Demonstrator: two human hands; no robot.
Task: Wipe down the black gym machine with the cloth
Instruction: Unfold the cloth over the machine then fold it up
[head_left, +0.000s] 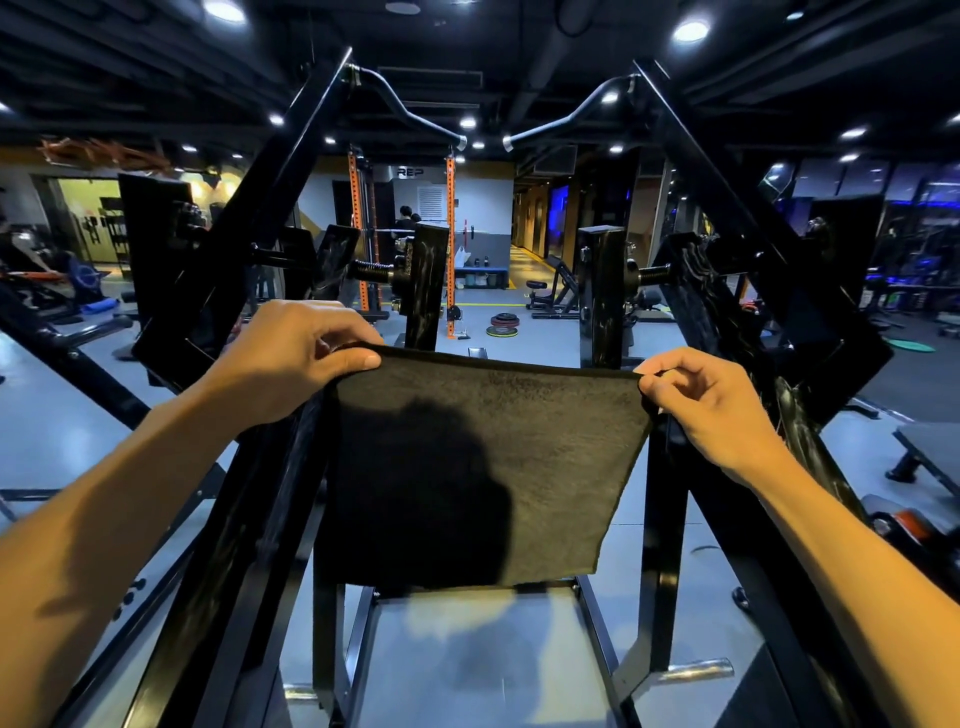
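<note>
A dark cloth (478, 467) is held spread out flat in the air, nearest the camera, its top edge stretched level between two hands. The upper left corner is pinched by the left hand (291, 353), thumb on the near face and fingers curled behind. The upper right corner is pinched by the right hand (711, 405) between thumb and forefinger, the other fingers being loosely curled. The cloth hangs free below; its lower edge is seen just above a bare patch of floor (467, 649) framed by the machine's lower rails.

The black gym machine (670, 467) is found just behind and on both sides of the cloth: slanted beams rise left and right, two upright posts stand a little farther off, and curved handles (410, 111) are mounted overhead. No contact between cloth and frame can be made out.

The step in hand is judged to be the readying of the cloth; wiping is not yet begun. For the next move, the cloth would need to be folded or bunched into one hand and pressed onto a beam.

Farther off, weight plates (504, 325) lie on the floor and an orange rack (451, 234) stands near the back wall.
</note>
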